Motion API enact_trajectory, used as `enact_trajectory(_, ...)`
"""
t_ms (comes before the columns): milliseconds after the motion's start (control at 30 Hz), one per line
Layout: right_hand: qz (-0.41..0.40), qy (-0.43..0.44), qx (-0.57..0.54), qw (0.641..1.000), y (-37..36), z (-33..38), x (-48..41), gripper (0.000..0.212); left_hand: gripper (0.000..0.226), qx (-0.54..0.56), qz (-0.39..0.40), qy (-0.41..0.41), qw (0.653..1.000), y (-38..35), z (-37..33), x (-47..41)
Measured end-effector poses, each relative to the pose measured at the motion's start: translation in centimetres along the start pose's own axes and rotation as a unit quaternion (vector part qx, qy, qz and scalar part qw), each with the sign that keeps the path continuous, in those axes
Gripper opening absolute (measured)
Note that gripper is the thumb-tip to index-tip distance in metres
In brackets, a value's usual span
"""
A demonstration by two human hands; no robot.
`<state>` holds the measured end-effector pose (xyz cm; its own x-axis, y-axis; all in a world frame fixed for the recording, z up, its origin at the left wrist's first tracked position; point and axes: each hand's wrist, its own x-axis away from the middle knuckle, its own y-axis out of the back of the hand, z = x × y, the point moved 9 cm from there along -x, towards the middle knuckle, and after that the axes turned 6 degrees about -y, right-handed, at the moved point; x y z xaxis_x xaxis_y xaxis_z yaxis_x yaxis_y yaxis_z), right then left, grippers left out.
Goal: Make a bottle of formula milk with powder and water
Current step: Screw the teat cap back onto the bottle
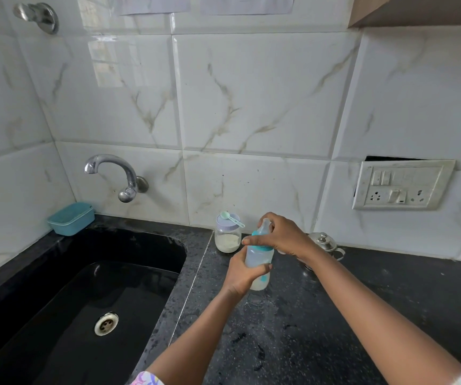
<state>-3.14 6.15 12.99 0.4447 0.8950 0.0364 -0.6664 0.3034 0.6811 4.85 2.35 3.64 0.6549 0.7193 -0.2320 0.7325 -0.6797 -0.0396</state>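
Both grips are closed on the bottle (258, 257): left grip (244, 275) wraps its lower body to steady it, right grip (282, 237) pinches the teal collar (262, 248) from above, probably to screw the teat on. Bottle held near upright over the wet worktop (307, 315), pale liquid at its base. Behind it the powder jar (227, 238) stands lidded, scoop (232, 217) laid across the lid — dosing judged complete. Steel pot (324, 241) sits beyond the right wrist.

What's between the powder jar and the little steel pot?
In the head view, the baby bottle, gripped by the left hand and right hand, fills that gap.
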Motion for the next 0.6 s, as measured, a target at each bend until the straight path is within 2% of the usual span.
enact_trajectory(100,0.135,0.019,-0.211,0.968,-1.1,0.6,0.7,0.041,0.051,0.018,0.019,0.000,1.000,-0.4,-0.6,-0.2)
enact_trajectory(200,0.188,0.043,-0.300,0.934,-1.3,0.9,0.7,0.038,0.053,0.013,0.027,0.002,1.000,-0.5,-1.1,-0.4)
enact_trajectory(400,0.089,-0.013,-0.332,0.939,-0.3,-0.1,-0.2,0.049,0.047,-0.002,0.006,0.004,1.000,-0.5,-1.4,-0.5)
enact_trajectory(600,-0.040,-0.004,-0.207,0.978,0.0,-0.4,-0.6,0.059,0.047,0.017,0.004,-0.016,1.000,-1.0,-2.2,-0.6)
